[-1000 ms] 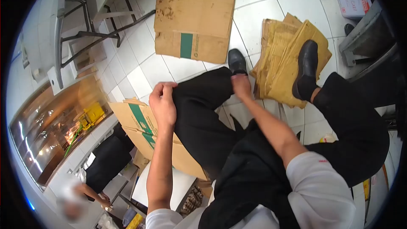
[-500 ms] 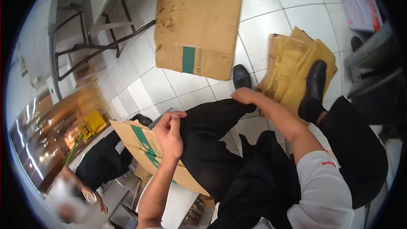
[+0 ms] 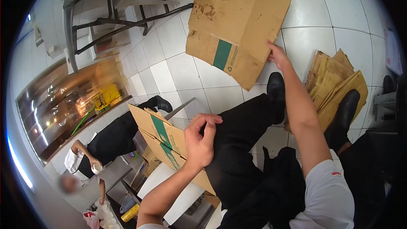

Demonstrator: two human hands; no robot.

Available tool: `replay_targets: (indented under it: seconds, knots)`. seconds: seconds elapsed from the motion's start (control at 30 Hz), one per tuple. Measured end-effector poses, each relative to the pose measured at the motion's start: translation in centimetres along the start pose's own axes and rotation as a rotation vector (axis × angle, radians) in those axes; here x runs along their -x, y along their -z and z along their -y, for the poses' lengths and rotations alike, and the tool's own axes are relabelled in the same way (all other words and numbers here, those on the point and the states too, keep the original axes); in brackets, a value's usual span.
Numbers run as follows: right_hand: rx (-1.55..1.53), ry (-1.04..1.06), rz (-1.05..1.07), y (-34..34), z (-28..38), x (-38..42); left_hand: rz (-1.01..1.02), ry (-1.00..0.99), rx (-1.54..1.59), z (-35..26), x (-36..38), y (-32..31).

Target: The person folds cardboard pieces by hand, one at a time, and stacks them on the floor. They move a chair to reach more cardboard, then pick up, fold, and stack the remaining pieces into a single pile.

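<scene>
A flattened cardboard box (image 3: 237,21) with a green stripe and dark stains lies over the white tiled floor. My right hand (image 3: 277,55) grips its right edge between thumb and fingers. Over my thigh, my left hand (image 3: 201,140) is curled with its fingers bent; whether it holds anything is hidden. Beside that hand, more folded cardboard (image 3: 163,138) with green stripes leans against my leg. On the right, a pile of flattened brown cardboard (image 3: 335,85) lies on the floor, with my shoe (image 3: 344,112) on it.
At the upper left stands a table with dark metal legs (image 3: 110,21). Another person (image 3: 112,140) at the lower left holds a white cup (image 3: 97,168). A white stool (image 3: 169,191) is near my left forearm. A white and red box (image 3: 393,53) sits at the far right.
My right hand has moved from near my knee to the flattened box and taken hold of its edge. The view has shifted, and the other person's cup is now plainer to see.
</scene>
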State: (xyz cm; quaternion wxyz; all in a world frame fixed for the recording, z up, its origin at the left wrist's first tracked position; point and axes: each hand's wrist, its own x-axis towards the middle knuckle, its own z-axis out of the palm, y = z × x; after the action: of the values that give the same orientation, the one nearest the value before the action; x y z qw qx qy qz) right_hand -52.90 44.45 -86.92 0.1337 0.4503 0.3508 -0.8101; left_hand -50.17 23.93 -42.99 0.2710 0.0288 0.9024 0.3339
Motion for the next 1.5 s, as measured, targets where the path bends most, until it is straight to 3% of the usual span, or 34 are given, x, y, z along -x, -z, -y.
replay_targets:
  seconds: [0.17, 0.23, 0.33, 0.37, 0.43, 0.6, 0.7, 0.77, 0.83, 0.9, 0.97, 1.03, 1.07, 1.1, 1.13, 1.17, 1.23, 1.3, 1.37, 1.43, 1.5]
  knots:
    - [0.198, 0.006, 0.133, -5.9, 1.7, 3.5, 0.011, -0.046, -0.096, -1.5, -0.2, -0.8]
    - [-0.122, 0.081, 0.08, -7.5, 2.1, 4.9, 0.007, -0.075, -0.149, -2.2, -0.1, -1.0]
    - [-0.326, 0.147, 0.099, -10.4, 5.4, 10.0, -0.041, -0.071, -0.211, -2.8, 0.6, -1.5]
    - [-0.303, 0.165, 0.113, -11.0, 6.7, 11.5, -0.065, -0.081, -0.191, -2.9, 0.9, -1.6]
    - [-0.539, 0.225, 0.244, -11.6, 9.8, 14.4, -0.053, -0.055, -0.268, -3.3, 1.8, -2.1]
    - [-0.511, 0.311, 0.397, -9.7, 16.4, 24.8, -0.087, -0.033, -0.286, -2.9, 3.4, -2.0]
    - [-0.557, 0.434, 0.423, -7.3, 17.8, 33.2, -0.084, -0.059, -0.228, 0.9, 2.4, -2.2]
    - [-0.585, 0.533, 0.413, -5.6, 17.9, 39.5, -0.115, -0.068, 0.138, 3.9, 0.2, -2.4]
    - [-0.645, 0.589, 0.293, -3.7, 17.2, 46.0, -0.044, 0.061, 0.704, 4.0, -0.2, -1.4]
    - [-0.592, 0.679, 0.272, -0.2, 15.9, 49.9, -0.04, 0.076, 0.986, 3.7, 0.0, -0.6]
    - [-0.543, 0.757, 0.246, 3.8, 14.8, 52.4, -0.161, -0.07, 1.274, 1.7, 1.5, -0.3]
    - [-0.491, 0.826, 0.388, 8.8, 14.0, 54.2, -0.452, -0.13, 1.075, -0.7, 2.6, 0.0]
    - [-0.446, 0.873, 0.542, 11.5, 14.1, 55.3, -0.423, -0.148, 1.09, -1.9, 2.8, 0.2]
    - [-0.431, 0.9, 0.536, 11.3, 14.5, 58.1, -0.508, -0.398, 0.922, -3.0, 2.5, 0.7]
    - [-0.362, 0.97, 0.298, 11.2, 14.9, 61.3, -0.596, -0.639, 0.74, -4.5, 2.4, 1.0]
    - [-0.296, 1.03, 0.062, 10.9, 15.1, 63.6, -0.592, -0.655, 0.756, -6.6, 2.9, 1.3]
    - [-0.198, 1.032, 0.098, 13.3, 15.9, 65.8, -0.111, -0.721, 0.644, -11.2, 4.2, 1.6]
    - [0.031, 1.076, 0.072, 12.7, 17.5, 69.3, 0.088, -0.803, 0.443, -15.0, 4.2, 0.0]
    - [0.176, 1.082, 0.07, 11.6, 19.1, 72.2, 0.476, -0.604, 0.622, -18.4, 6.0, -1.8]
    - [0.461, 1.024, 0.065, 10.1, 20.4, 74.1, 0.906, -0.566, 0.833, -19.9, 4.4, -4.4]
    - [0.568, 1.035, 0.099, 8.3, 21.3, 74.8, 1.059, -0.637, 0.902, -20.6, 5.1, -6.3]
